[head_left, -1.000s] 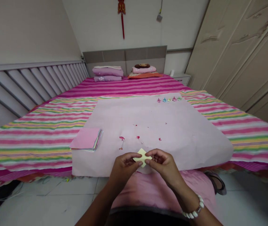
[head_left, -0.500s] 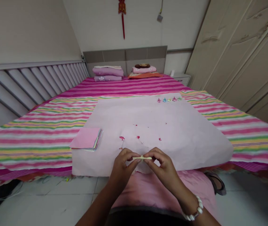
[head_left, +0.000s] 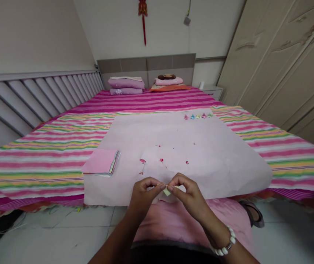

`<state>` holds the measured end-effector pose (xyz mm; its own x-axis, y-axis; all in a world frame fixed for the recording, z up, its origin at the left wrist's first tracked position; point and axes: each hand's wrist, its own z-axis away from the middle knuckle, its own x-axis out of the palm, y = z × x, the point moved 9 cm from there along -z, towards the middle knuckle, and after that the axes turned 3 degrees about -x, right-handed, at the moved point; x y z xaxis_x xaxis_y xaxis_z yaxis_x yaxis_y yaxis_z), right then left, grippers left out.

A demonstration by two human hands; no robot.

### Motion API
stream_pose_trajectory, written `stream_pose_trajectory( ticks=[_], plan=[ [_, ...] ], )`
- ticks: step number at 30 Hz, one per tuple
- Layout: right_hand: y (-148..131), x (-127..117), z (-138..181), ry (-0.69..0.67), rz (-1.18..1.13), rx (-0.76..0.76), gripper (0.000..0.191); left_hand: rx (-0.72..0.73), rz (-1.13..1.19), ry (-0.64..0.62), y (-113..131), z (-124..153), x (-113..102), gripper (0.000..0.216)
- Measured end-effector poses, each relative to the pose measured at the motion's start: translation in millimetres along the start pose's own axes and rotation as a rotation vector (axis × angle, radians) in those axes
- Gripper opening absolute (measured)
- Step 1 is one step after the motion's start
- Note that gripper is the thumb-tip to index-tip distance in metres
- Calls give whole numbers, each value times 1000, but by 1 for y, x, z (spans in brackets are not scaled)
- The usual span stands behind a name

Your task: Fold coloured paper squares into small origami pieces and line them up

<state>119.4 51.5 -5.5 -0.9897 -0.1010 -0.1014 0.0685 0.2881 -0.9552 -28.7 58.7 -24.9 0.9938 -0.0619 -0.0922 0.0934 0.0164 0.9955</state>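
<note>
A small folded piece of pale yellow paper point(head_left: 167, 192) is pinched between my two hands, low in the middle of the view. My left hand point(head_left: 145, 193) grips its left side with thumb and forefinger. On the other side, my right hand point(head_left: 187, 194) has it between thumb and fingers, with a white bead bracelet on the wrist. A pale flap hangs below the thumbs; the fingers hide most of the rest. Beyond the hands spreads a large whitish sheet point(head_left: 223, 161) with several small torn holes showing pinkish red beneath.
A stack of square coloured paper point(head_left: 100, 161), pink on top, lies at the sheet's left edge. Several small folded paper figures point(head_left: 198, 116) stand in a row at the far right. The striped bedspread point(head_left: 54, 154) surrounds the sheet. A pink cushion point(head_left: 168, 223) is below my hands.
The yellow paper has turned from a thin edge-on strip to show a flap pointing down. My left hand has tilted slightly, and the fingertips have come closer together.
</note>
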Motion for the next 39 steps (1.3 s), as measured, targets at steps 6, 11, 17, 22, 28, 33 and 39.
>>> stream_pose_trajectory(
  ticks=[6,11,17,22,28,33,39],
  plan=[
    [23,0,3,60,-185,157,15,-166,290,-56,-18,3,17,21],
    [37,-5,5,135,-246,215,18,-203,256,-79,-27,4,24,22],
    [32,-7,5,129,-113,192,19,-159,203,28,-27,0,9,22],
    [16,-6,4,95,-54,123,24,-165,224,18,-32,0,7,24],
    [27,10,5,-30,-322,260,30,-175,302,-158,-30,-2,17,23],
    [32,17,6,-55,-412,298,28,-175,259,-235,-27,0,21,21],
    [29,14,6,-43,-431,298,27,-158,220,-249,-20,0,20,20]
  ],
)
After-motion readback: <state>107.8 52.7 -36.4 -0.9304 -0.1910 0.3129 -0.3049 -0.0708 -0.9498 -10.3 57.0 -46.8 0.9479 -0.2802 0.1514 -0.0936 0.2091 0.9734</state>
